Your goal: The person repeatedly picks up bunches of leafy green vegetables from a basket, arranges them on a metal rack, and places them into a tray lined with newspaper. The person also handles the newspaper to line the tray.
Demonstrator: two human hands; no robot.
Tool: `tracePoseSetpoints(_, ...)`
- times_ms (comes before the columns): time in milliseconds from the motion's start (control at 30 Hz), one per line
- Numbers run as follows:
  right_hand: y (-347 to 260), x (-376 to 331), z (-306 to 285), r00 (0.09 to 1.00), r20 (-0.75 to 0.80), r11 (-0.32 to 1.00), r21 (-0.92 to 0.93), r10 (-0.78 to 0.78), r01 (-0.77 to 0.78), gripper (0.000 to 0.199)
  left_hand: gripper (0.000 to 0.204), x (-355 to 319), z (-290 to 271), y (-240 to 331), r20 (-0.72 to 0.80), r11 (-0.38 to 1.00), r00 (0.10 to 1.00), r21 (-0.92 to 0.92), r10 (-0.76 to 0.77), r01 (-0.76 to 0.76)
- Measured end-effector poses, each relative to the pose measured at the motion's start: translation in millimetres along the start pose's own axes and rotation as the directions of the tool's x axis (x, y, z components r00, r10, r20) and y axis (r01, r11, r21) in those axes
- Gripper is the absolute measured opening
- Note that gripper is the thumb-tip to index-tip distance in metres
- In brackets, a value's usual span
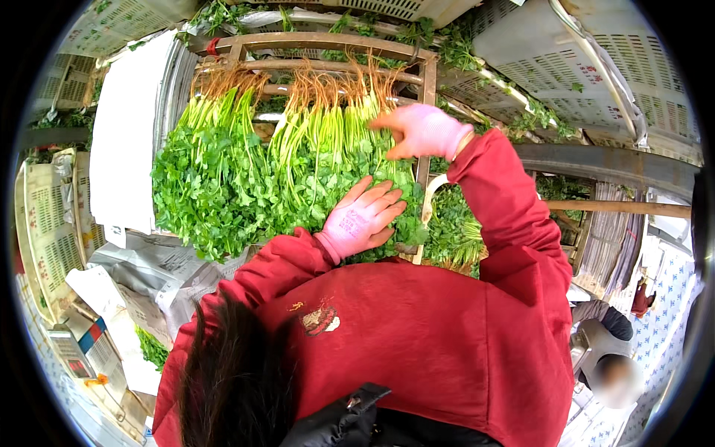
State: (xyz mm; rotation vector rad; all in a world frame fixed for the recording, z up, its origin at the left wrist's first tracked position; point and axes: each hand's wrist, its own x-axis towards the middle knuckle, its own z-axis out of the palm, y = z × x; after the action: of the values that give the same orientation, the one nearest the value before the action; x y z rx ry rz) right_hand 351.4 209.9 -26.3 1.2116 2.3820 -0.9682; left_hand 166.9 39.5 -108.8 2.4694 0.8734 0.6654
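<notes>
Lying across a brown frame (430, 82) in the head view, leafy greens (287, 164) showed tangled orange-brown roots (313, 83) up top, pale yellow-green stems (299, 134), dense bright-green leaves (212, 194) below. Left hand (359, 222), fingers spread, rested on leaves; right hand (428, 132), finger and thumb parted, hung beside stems, contact unclear.

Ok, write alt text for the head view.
A person's gloved left hand lies spread on leafy greens; the gloved right hand is at their stems' right edge, brown roots pointing away. White sheets at left, pale slatted crates beyond.
</notes>
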Motion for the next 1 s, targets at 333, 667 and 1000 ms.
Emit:
tracePoseSetpoints(333, 67.1, 21.6, -10.0, 0.585, -0.806, 0.955, -0.095, 0.093, -0.282, 0.051, 0.054, 1.6, 0.3, -0.9, 0.010, 1.000, 1.000, -0.010, -0.011, 0.011)
tracePoseSetpoints(667, 52.8, 60.5, -10.9, 0.531, -0.843, 0.909, -0.284, -0.085, -0.304, 0.030, 0.055, 0.5, 0.2, -2.4, -0.027, 1.000, 1.000, -0.018, -0.006, 0.006)
tracePoseSetpoints(1000, 39.0, 61.7, 4.2, 0.614, -0.770, 0.965, 0.008, 0.174, -0.264, 0.010, 0.055, -2.8, 5.2, -3.4, -0.050, 0.999, 0.999, -0.033, -0.019, 0.018)
